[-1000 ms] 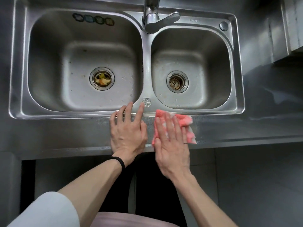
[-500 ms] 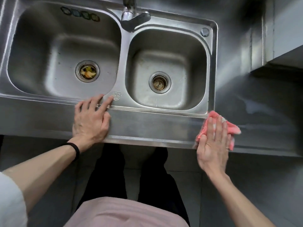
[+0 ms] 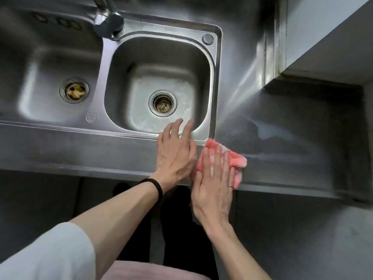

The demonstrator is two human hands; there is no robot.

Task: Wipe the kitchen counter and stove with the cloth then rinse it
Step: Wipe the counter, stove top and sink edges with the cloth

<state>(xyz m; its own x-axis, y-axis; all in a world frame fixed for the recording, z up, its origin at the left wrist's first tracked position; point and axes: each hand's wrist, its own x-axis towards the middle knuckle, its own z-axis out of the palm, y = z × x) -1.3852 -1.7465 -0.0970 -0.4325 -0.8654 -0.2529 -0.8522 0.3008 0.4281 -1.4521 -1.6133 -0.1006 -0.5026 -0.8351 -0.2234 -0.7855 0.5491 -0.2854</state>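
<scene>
A pink and white cloth [image 3: 235, 161] lies on the steel counter [image 3: 282, 156] by the front right corner of the double sink [image 3: 217, 81]. My right hand [image 3: 214, 184] presses flat on the cloth with straight fingers and hides most of it. My left hand [image 3: 176, 152] rests flat on the counter just left of the cloth, its fingertips reaching over the rim of the right basin. The stove is out of view.
The faucet [image 3: 108, 23] stands between the two basins at the top. Food scraps sit in the left basin's drain [image 3: 74, 90]. A wet streak [image 3: 270, 132] marks the counter to the right. A grey cabinet block [image 3: 323, 37] overhangs the back right corner.
My left hand has moved right along the counter's front strip to sit beside the cloth. My right hand with the cloth has gone right, from below the divider to the sink's corner.
</scene>
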